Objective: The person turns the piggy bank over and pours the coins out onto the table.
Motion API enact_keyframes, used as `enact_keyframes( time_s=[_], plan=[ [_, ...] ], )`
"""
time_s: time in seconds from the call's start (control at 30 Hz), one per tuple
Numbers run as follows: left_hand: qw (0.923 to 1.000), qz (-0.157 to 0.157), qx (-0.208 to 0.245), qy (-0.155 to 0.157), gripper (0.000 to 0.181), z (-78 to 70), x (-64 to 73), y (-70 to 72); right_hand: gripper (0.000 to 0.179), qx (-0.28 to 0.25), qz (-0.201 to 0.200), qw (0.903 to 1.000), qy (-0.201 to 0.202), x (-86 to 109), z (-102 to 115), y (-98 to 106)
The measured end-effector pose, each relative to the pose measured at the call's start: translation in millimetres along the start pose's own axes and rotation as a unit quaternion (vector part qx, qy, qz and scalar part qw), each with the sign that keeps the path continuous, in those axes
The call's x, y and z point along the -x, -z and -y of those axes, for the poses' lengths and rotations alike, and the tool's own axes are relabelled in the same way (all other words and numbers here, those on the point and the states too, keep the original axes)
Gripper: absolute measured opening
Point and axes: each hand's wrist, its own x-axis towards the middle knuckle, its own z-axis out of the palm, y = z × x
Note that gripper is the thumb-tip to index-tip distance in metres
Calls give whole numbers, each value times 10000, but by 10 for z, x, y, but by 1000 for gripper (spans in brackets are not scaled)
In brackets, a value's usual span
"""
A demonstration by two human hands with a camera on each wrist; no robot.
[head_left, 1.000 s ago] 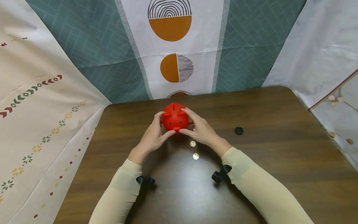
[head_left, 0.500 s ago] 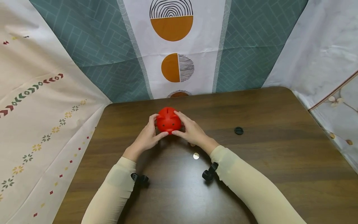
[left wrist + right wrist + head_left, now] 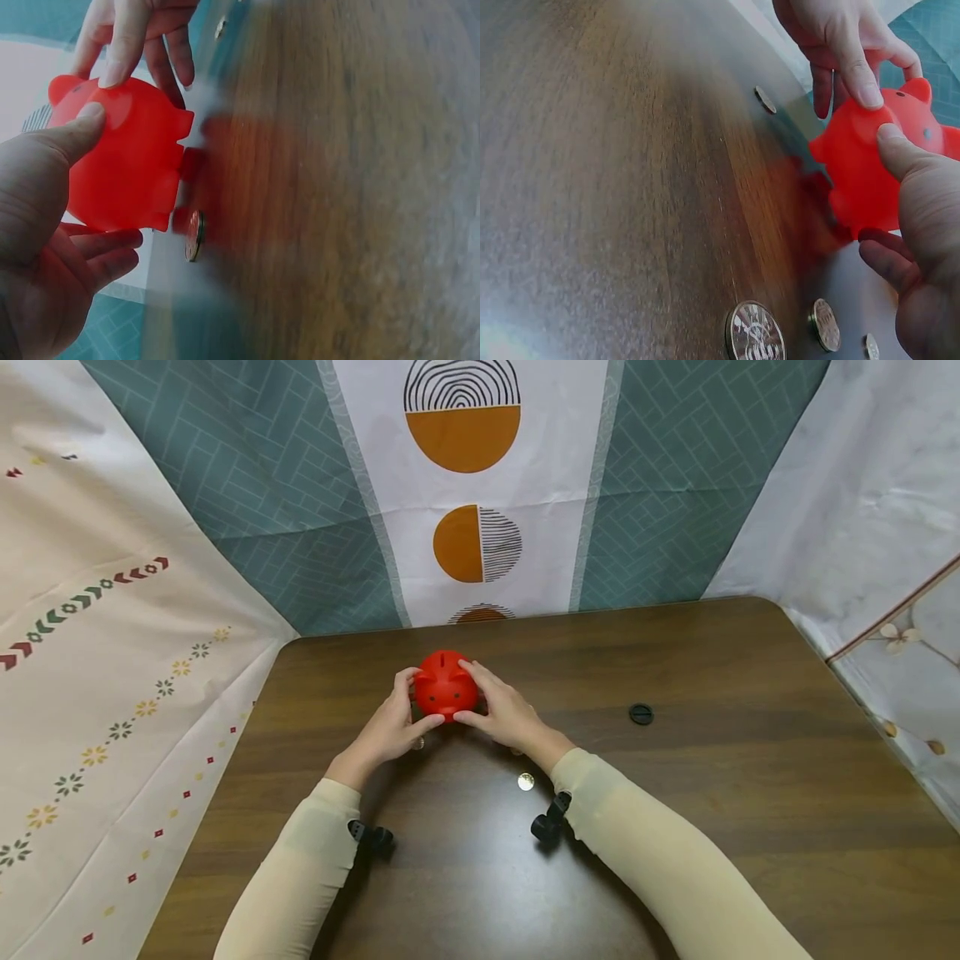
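A red piggy bank (image 3: 446,683) is held between both hands near the table's far side, its face towards me and its coin slot on top. My left hand (image 3: 387,727) grips its left side, thumb at the front by the snout. On the other side my right hand (image 3: 508,714) grips it the same way. Its feet are at the table or just above it; I cannot tell which. One gold coin (image 3: 418,743) lies by the left hand, and another coin (image 3: 526,782) lies in front of the right wrist. In the right wrist view a large coin (image 3: 755,334) shows close up.
A round black plug (image 3: 641,714) with a bar across it lies on the brown wooden table (image 3: 750,777), right of the hands. Patterned cloths (image 3: 652,485) hang behind and beside the table. Each wrist wears a small black camera (image 3: 547,827).
Both hands have moved left and slightly nearer with the piggy bank. A coin now shows beside the left hand, while one by the right hand has become mostly covered.
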Motion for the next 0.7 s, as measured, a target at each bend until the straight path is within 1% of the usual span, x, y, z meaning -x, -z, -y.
enact_keyframes(
  time_s=[0.17, 0.33, 0.43, 0.57, 0.7],
  plan=[
    [9996, 101, 229, 102, 85, 45, -5, -3, 84, 69, -18, 10000, 55, -34, -4, -36],
    [9988, 132, 433, 185, 84, 84, -6, -19, 84, 106, -87, 9998, 132, -54, -12, -68],
    [9996, 59, 280, 80, 84, 110, -24, -19, 84, 75, -129, 9998, 115, -73, -13, -85],
    [9999, -107, -71, -38, 83, 136, -56, -9, 83, 30, -155, 9999, 60, -104, -12, -99],
    [9997, -242, -34, 36, 88, 143, -41, -53, 88, 15, -116, 9999, 72, -51, -28, -51]
  ],
)
